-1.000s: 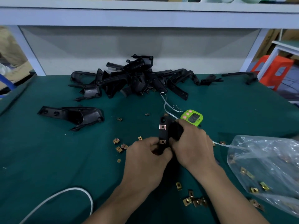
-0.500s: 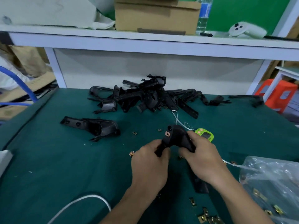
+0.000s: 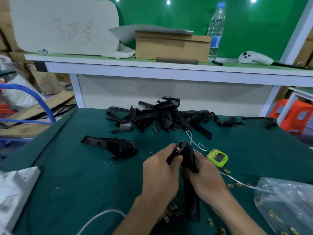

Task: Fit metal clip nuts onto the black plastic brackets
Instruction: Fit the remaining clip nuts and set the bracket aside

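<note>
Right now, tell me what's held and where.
One black bracket, in both hands: left hand pinches its top end by the clip nut; right hand grips its middle.

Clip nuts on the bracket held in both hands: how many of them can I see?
1. The clip nut sits near the upper end of the bracket, beside the left hand. That hand and the right hand may hide more.

We face a green wall dotted with bright lights (mere glare spots). A white shelf spans our green-topped workbench. An orange stool stands right, flattened cardboard left.
</note>
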{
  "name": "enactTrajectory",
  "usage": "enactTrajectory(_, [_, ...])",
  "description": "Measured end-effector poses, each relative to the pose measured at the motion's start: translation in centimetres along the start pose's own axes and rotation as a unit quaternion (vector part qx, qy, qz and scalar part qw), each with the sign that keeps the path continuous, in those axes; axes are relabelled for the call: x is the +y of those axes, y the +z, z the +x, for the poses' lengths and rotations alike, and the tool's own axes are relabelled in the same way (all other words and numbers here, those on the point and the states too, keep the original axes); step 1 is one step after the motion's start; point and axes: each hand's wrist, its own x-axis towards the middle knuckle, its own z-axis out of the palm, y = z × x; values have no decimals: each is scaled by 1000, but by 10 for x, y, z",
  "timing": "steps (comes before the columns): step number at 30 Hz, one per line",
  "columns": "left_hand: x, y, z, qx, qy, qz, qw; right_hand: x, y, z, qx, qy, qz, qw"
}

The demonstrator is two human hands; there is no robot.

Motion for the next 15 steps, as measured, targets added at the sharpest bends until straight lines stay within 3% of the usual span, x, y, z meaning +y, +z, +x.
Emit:
enactTrajectory(4, [-2,-7,3,-21,1,9,1000,-4,0,-11,-24,-2,29,999])
enactTrajectory(10, [22,17,10,-43,-36,-106,993,-4,-45,-44,-35,49,127,990])
enactTrajectory(15, [81,87,14,-93,13,-133,987,11,-114,-75,39,80,158,983])
